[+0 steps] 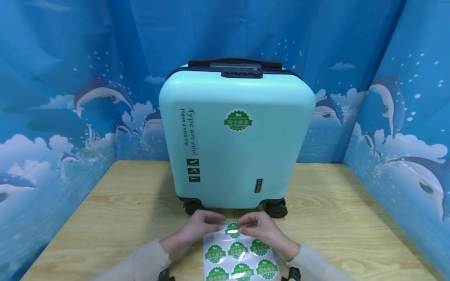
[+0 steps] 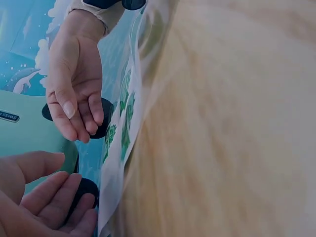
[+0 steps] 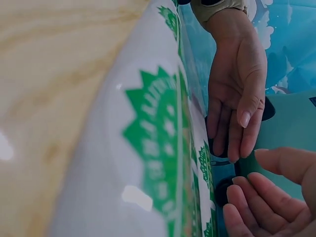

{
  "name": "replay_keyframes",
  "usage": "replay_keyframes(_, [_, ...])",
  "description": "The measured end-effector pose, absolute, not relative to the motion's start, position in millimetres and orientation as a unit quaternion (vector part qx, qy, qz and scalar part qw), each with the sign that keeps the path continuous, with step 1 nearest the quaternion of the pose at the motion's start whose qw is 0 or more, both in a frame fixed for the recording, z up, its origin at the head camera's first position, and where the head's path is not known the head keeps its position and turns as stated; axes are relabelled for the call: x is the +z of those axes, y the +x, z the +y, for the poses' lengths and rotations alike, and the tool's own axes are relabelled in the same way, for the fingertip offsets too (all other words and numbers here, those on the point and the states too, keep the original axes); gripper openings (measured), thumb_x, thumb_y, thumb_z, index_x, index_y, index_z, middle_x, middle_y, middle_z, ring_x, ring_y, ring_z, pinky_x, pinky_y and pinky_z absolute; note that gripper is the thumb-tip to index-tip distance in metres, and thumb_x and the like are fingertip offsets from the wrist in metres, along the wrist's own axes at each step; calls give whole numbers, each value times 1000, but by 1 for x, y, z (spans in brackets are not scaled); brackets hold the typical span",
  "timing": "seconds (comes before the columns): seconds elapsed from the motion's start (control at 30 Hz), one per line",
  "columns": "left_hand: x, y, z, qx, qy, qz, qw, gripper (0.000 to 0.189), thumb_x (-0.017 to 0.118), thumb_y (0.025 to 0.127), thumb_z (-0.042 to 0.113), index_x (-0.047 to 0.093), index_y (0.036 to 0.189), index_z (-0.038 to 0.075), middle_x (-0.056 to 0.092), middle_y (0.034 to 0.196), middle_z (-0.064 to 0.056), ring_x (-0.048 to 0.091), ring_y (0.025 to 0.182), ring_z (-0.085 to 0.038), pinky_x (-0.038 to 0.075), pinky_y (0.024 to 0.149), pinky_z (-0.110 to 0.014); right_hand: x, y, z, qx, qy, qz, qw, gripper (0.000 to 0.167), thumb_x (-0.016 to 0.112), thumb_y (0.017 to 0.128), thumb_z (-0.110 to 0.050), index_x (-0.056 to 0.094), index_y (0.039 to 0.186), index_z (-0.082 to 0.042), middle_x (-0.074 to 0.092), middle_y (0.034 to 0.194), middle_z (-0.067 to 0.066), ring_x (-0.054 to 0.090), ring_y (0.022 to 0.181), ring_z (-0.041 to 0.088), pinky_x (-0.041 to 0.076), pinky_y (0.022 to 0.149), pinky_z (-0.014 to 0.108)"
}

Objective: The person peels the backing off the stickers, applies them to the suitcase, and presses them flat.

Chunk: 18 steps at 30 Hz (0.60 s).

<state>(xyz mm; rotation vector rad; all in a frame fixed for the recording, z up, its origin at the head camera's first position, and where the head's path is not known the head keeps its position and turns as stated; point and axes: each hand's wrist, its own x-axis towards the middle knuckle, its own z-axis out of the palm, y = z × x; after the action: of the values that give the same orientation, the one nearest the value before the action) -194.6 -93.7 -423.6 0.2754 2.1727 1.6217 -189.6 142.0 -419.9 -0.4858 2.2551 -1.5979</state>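
Suitcase [image 1: 225, 156]: in the head view, there it stands, mint green and upright toward the far edge of the table [image 1: 116, 218], closed, its contents hidden.
Suitcase front: a round green badge [image 1: 238, 120] sits high up, with lettering [image 1: 190, 132] running down the left.
Sheet [image 1: 216, 239]: here on the table, just in front of the suitcase, roughly midway between the table's left and right edges, bearing rows of green stickers [image 1: 237, 250] and running out of the picture at the bottom.
Left hand [image 1: 202, 226]: at the sheet's far left corner, fingers bent beside the top sticker [image 1: 233, 231].
Right hand [image 1: 261, 226]: opposite, over the far right corner, beside that same sticker.
Left wrist view: the left hand is released, thumb apart from loosely curved fingers; the sheet shows almost edge-on. Whether fingers touch it, I cannot tell.
Right wrist view: the right hand is released too, fingers relaxed; stickers loom large on the sheet, the suitcase behind both hands.
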Motion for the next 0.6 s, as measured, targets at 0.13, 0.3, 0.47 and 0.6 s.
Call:
replay_keyframes(0.13, [-428, -195, -93, 586, 99, 779, 199, 34, 70, 81, 11, 65, 113, 5, 66, 113, -11, 61, 103, -23, 50, 88, -40, -424, -190, 142, -568, -167, 790, 158, 26, 66, 86, -8, 63, 107, 8, 68, 99, 17, 64, 87, 18, 54, 75, 24])
replay_keyframes(0.3, [-431, -195, -91, 587, 120, 782, 172, 32, 71, 80, 10, 66, 111, 4, 67, 112, -11, 61, 103, -24, 51, 87, -38, -429, -192, 142, -579, -156, 787, 149, 28, 66, 85, -7, 62, 108, 8, 67, 101, 18, 64, 87, 17, 53, 75, 23])
replay_keyframes(0.47, [-438, -198, -90, 566, 137, 800, 144, 29, 71, 80, 9, 68, 108, 5, 68, 109, -11, 62, 103, -25, 52, 86, -36, -430, -190, 141, -582, -142, 787, 145, 28, 68, 83, -7, 63, 107, 7, 68, 100, 17, 65, 87, 18, 53, 77, 24])
replay_keyframes(0.6, [-443, -197, -89, 551, 137, 813, 131, 30, 71, 79, 9, 68, 109, 6, 68, 110, -10, 62, 105, -26, 50, 90, -40, -431, -187, 139, -575, -126, 795, 145, 28, 70, 80, -8, 65, 105, 4, 69, 98, 13, 65, 86, 17, 53, 77, 25])
